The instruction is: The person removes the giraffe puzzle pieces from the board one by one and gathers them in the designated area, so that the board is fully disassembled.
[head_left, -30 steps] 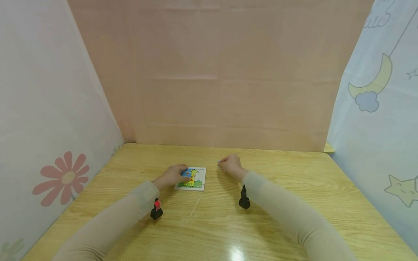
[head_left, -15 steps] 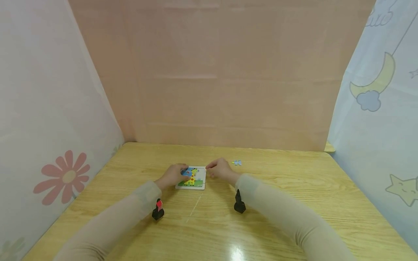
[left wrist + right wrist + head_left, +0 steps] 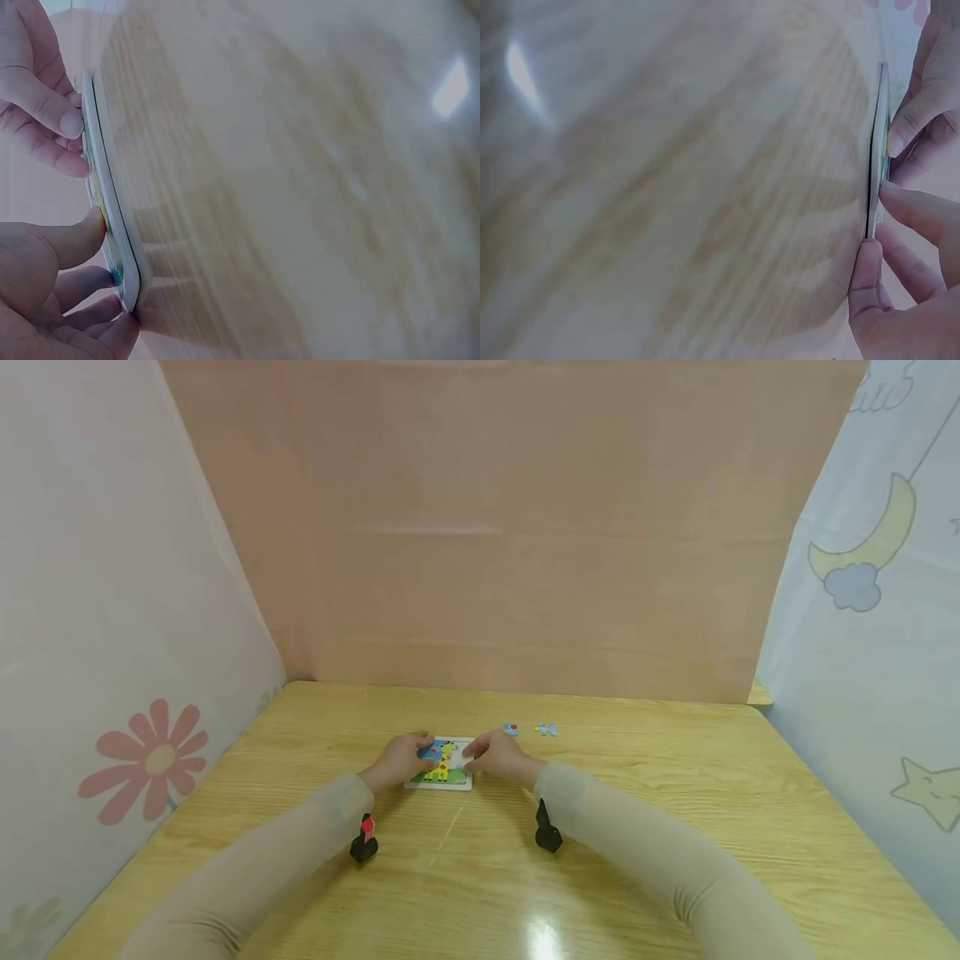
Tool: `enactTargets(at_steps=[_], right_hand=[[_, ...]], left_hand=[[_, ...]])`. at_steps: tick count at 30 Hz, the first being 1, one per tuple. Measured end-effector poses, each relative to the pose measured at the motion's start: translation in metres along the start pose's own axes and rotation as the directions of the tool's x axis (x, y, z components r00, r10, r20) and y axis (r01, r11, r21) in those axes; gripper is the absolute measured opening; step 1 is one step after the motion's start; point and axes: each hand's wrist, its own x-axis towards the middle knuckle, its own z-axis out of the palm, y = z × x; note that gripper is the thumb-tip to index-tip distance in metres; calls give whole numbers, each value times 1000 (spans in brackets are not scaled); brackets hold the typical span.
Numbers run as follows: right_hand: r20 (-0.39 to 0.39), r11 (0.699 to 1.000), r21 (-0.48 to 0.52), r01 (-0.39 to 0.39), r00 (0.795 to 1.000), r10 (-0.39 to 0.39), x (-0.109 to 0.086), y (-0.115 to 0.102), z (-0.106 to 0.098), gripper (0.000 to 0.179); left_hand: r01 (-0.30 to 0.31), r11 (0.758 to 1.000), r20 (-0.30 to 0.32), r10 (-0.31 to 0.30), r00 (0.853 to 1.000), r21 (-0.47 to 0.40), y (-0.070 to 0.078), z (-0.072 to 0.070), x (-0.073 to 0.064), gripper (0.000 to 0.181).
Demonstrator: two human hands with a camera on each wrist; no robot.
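Note:
A small square giraffe jigsaw puzzle (image 3: 441, 787) in a white frame lies on the table, with a pale patch at its upper right. My left hand (image 3: 397, 760) holds its left side, thumb and one finger on the picture, another finger at the frame's edge. At the right side, my right hand (image 3: 499, 755) grips the frame's edge, thumb on top; whether a loose piece sits under those fingertips is hidden. Behind the right hand lie a blue puzzle piece with a red spot (image 3: 511, 727) and a blue-and-yellow puzzle piece (image 3: 547, 729).
The wooden table (image 3: 660, 827) extends on both sides of the arms. A plain tan backdrop (image 3: 510, 568) rises at the back edge. Patterned white sheets hang left and right. A dark wrist mount (image 3: 364, 845) hangs under each cuff.
My right hand has moved left from the loose pieces to the puzzle's right edge, uncovering both pieces. Its fingers have spread over the frame. My left hand keeps its place on the puzzle.

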Motion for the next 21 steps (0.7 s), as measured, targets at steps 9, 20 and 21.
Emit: enactTargets(at_steps=[9,20,21], right_hand=[[24,1000,-7,11,1000,-11,1,3,3,8],[-2,1000,-28,-10,1000,10,-1,0,8,9],[-6,999,-36,-6,1000,6,-2,-1,9,8]], left_hand=[[-5,1000,13,5,1000,15,3,-2,-2,57],[-5,1000,9,5,1000,25,3,-1,-3,56],[-9,1000,8,9,1000,24,3,-1,-3,56]])
